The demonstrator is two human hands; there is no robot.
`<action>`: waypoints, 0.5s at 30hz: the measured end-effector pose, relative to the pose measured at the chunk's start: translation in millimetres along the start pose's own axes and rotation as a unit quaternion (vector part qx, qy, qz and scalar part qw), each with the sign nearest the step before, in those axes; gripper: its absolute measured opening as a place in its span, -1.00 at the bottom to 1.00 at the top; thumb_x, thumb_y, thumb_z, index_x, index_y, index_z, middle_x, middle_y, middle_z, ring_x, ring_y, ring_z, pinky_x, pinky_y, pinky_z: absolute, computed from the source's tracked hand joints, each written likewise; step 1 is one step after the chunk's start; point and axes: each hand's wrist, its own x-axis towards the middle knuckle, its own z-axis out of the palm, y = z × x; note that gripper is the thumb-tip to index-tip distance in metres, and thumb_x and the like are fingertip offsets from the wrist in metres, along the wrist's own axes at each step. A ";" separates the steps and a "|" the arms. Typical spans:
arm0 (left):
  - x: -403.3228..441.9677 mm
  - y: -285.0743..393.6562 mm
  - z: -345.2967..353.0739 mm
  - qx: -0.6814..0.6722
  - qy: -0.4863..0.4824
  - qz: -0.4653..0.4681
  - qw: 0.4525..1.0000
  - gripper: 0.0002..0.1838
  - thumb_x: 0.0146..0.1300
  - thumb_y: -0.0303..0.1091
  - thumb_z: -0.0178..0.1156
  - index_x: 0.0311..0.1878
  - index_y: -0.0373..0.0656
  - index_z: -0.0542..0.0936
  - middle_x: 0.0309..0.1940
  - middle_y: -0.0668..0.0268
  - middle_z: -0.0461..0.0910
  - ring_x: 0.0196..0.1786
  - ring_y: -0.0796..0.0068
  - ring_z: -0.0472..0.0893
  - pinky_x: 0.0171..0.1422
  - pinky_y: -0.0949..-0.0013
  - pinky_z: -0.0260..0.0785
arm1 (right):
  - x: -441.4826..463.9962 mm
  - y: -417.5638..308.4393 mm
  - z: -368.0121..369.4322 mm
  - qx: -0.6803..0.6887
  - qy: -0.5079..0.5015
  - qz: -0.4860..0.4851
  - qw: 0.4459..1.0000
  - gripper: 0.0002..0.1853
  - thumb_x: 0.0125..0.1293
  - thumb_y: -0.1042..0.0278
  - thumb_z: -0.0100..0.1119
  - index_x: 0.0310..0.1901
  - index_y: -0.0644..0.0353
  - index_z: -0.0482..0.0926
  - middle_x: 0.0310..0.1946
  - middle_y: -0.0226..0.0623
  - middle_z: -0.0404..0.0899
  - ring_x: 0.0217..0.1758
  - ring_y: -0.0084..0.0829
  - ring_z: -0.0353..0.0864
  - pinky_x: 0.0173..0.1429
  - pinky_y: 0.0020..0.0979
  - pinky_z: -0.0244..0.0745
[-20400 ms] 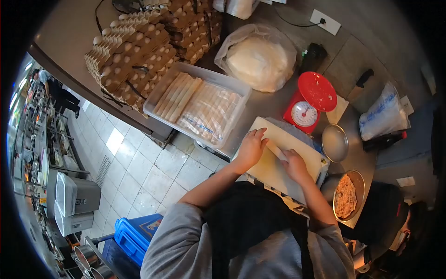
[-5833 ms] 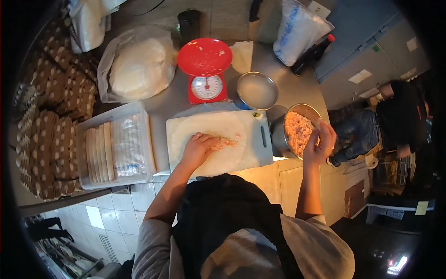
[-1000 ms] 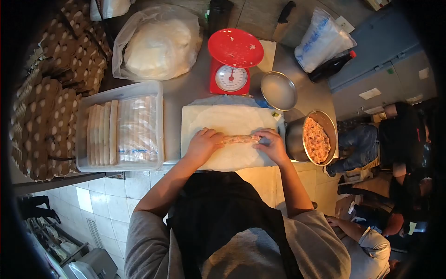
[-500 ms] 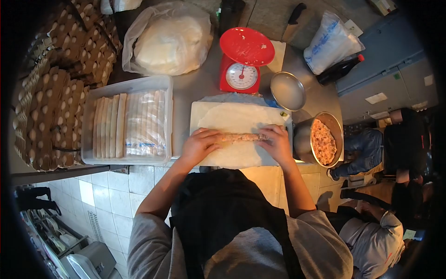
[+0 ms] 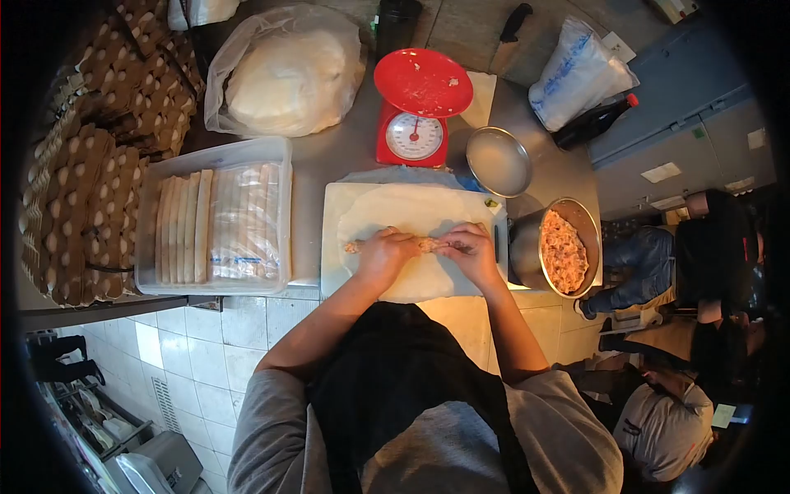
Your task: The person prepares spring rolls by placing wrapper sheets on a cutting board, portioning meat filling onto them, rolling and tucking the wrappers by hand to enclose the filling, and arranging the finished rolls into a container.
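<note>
A thin pale wrapper sheet [image 5: 411, 278] lies on the white cutting board [image 5: 332, 255]. Across it runs a narrow line of orange-pink filling [image 5: 352, 247], whose left end shows beyond my fingers. My left hand [image 5: 388, 257] is closed over the middle of this line, fingers together. At the line's right end, my right hand [image 5: 469, 249] pinches the filling between thumb and fingers. To the right of the board, a metal pot [image 5: 527, 251] holds more of the same filling [image 5: 564, 252].
Left of the board is a plastic tub [image 5: 287, 214] of pale rolls [image 5: 202, 226]. Behind stand a red scale [image 5: 414, 136], a bagged pale mass [image 5: 288, 74] and a metal bowl [image 5: 499, 161]. Egg trays [image 5: 90, 206] are stacked far left. Other people [image 5: 671, 424] are at the right.
My left hand has moved right along the filling, uncovering its left end, and is nearer my right hand. My right hand has shifted slightly left. The view has shifted a little.
</note>
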 end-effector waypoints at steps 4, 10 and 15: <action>10.6 18.2 12.3 0.029 -0.027 -0.034 0.999 -0.73 -0.07 -0.32 0.35 -0.23 -0.15 0.69 -0.38 0.30 0.67 -0.31 0.29 0.59 -0.16 0.30 0.47 | -5.4 20.1 -4.8 0.008 -0.001 0.008 1.000 -0.70 -0.18 0.54 0.51 -0.30 0.13 0.74 -0.38 -0.35 0.61 -0.26 -0.31 0.52 -0.17 -0.37 0.46; 22.8 31.9 37.2 0.021 -0.035 -0.044 0.998 -0.69 -0.06 -0.31 0.38 -0.18 -0.16 0.69 -0.34 0.30 0.67 -0.27 0.27 0.58 -0.12 0.28 0.47 | -10.3 30.0 -23.6 0.003 -0.020 0.015 1.000 -0.66 -0.16 0.52 0.51 -0.24 0.16 0.73 -0.34 -0.29 0.60 -0.21 -0.29 0.56 -0.09 -0.35 0.48; 29.6 44.3 53.5 0.052 -0.044 -0.063 0.996 -0.75 0.01 -0.30 0.31 -0.19 -0.06 0.69 -0.35 0.32 0.62 -0.22 0.27 0.58 -0.08 0.24 0.45 | -9.8 33.5 -33.0 -0.008 -0.030 -0.020 0.999 -0.51 -0.23 0.50 0.51 -0.12 0.19 0.68 -0.26 -0.22 0.59 -0.19 -0.22 0.56 -0.06 -0.32 0.48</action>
